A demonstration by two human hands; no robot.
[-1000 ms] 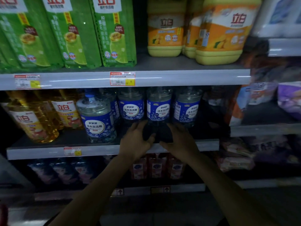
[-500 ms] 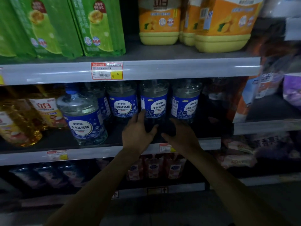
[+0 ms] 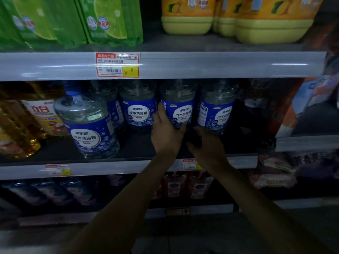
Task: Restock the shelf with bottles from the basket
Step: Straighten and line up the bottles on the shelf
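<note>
Cupping the blue-labelled bottle on the middle shelf, the left hand wraps its lower side; the right hand sits near its base (fingers lost in shadow, grip unclear).

High above the left hand, green pouches stand in a row; yellow jugs stand high above the right hand. A red-and-yellow price tag hangs up-left of the left hand. Far to its left stand amber bottles with orange labels. Below both hands, red bottles sit in dim light, and right of the right hand lie blurred pale packets.
</note>
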